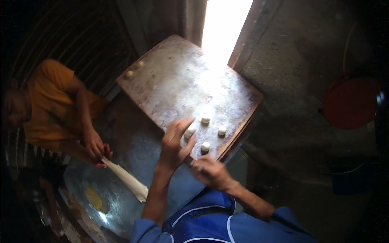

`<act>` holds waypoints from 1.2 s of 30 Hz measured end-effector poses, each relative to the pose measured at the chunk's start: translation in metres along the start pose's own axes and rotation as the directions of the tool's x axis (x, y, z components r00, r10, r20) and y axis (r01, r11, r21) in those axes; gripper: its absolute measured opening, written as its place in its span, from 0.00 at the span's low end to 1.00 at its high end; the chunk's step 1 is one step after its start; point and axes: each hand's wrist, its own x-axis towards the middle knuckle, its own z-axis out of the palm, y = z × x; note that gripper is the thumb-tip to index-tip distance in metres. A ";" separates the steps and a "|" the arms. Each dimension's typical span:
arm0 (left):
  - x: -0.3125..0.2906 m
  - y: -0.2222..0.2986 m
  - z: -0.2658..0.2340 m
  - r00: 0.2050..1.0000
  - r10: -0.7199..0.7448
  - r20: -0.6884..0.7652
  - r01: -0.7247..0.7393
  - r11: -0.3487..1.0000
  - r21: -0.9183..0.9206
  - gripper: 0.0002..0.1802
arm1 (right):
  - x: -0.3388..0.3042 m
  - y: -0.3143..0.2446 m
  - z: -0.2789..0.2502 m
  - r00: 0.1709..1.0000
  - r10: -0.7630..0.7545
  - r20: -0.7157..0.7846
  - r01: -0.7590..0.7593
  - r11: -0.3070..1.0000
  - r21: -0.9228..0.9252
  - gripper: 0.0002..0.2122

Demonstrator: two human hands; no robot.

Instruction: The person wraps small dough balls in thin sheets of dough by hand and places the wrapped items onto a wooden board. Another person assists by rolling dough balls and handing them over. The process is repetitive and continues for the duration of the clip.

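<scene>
Pale round dough balls lie on a worn, floured board (174, 73). My left hand (172, 148) is at the board's near left edge, thumb and fingers curved around a small dough ball (190, 130); a second one seems to sit right under it. My right hand (212, 172) is closed at the board's near corner, just below another dough ball (205, 146). What its fingers hold, if anything, is hidden. Two more balls, a farther dough ball (206, 120) and a dough ball at the right (222, 131), rest just beyond my hands.
Two dough balls (129, 74) lie at the board's far left corner. To the left, a person in an orange shirt (52, 105) holds a long dough strip (127, 178) over a dark metal table (121, 129). A flat yellowish piece (93, 197) lies there. A red round object (351, 101) stands right.
</scene>
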 end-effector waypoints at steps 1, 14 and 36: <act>0.029 -0.011 0.037 1.000 0.010 0.009 -0.009 0.997 -0.081 0.34 | 0.019 -0.006 -0.037 0.983 0.037 -0.178 -0.054 0.994 -0.095 0.18; -0.105 0.026 0.056 0.964 -0.236 -0.122 0.255 0.953 0.167 0.31 | 0.023 0.048 -0.056 0.820 0.295 -0.490 -0.346 0.938 -0.014 0.33; -0.320 0.043 -0.096 0.130 -0.970 0.206 0.422 -0.134 -0.897 0.19 | -0.022 -0.094 0.178 0.801 0.169 0.575 -0.238 0.970 0.046 0.19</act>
